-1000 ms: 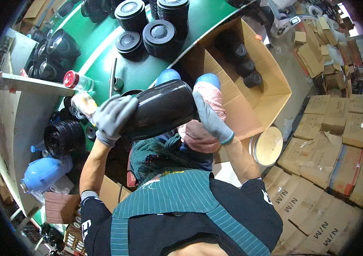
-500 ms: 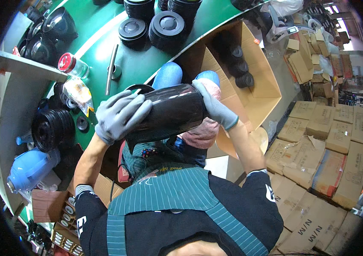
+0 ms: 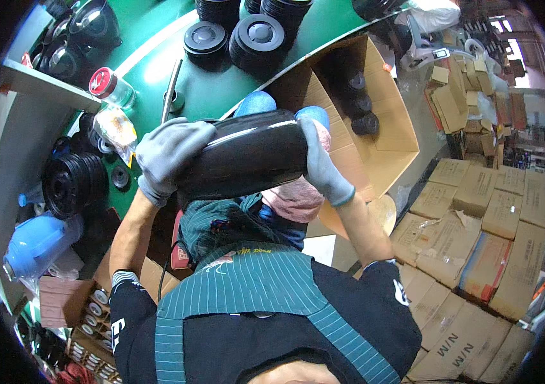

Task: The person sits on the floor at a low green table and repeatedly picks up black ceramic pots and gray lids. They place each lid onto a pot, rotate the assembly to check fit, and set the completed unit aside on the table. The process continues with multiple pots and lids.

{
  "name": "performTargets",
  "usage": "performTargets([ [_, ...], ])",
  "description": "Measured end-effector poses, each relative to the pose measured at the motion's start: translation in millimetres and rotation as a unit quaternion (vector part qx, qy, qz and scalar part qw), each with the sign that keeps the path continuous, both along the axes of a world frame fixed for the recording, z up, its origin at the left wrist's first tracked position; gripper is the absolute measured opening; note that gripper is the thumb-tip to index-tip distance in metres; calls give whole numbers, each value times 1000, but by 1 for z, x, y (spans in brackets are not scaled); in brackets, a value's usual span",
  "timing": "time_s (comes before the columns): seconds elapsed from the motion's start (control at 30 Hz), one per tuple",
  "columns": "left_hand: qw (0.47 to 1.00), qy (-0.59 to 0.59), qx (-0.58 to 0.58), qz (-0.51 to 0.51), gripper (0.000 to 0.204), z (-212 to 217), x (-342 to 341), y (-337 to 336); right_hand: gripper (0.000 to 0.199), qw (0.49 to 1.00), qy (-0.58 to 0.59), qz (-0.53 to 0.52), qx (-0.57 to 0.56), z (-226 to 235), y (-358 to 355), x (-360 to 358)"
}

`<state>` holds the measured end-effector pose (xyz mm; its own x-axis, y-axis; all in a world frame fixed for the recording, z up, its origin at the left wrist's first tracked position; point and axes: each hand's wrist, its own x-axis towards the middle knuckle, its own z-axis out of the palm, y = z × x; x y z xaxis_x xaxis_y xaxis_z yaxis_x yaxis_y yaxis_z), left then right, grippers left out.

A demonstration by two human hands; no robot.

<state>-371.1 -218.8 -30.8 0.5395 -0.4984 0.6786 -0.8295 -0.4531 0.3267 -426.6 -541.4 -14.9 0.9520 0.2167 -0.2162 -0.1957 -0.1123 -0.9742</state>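
Since the earlier frame, our left hand point(image 3: 168, 155) has shifted from spread fingers over the glossy black cylinder point(image 3: 245, 155) to a closed cap over its left end, and the cylinder lies more level. We hold it sideways at chest height, above our lap and in front of the green worktable point(image 3: 208, 96). Our right hand point(image 3: 319, 161), in a grey glove, is wrapped around the right end, fingers curled on top. It looks rigid, smooth and likely slippery, probably moderately heavy, so we judge gripping both ends safest. Stacked black lids point(image 3: 256, 38) sit on the table, and an open cardboard box point(image 3: 384, 137) stands to the right.
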Motion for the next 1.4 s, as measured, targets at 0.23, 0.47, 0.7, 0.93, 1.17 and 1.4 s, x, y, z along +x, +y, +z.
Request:
performTargets([
  [0.23,820,505,-267,-33,40,-62,-12,6,102,936,-307,70,-155,-14,-15,-10],
  [0.47,990,-40,123,-52,47,25,-1,-13,67,994,104,-13,25,-3,-7,-5],
  [0.7,758,567,-321,-47,41,-75,-32,0,123,911,-390,76,-114,-17,-15,-25],
  [0.93,953,294,-71,-18,41,14,-14,-29,66,991,-98,-11,89,-6,-17,-22],
  [1.17,891,418,-171,-44,42,-60,-23,-21,92,958,-287,-11,-15,13,-17,-52],
  [1.4,909,404,-102,-29,47,-23,-28,-26,88,971,-167,-121,120,-6,-15,-78],
])
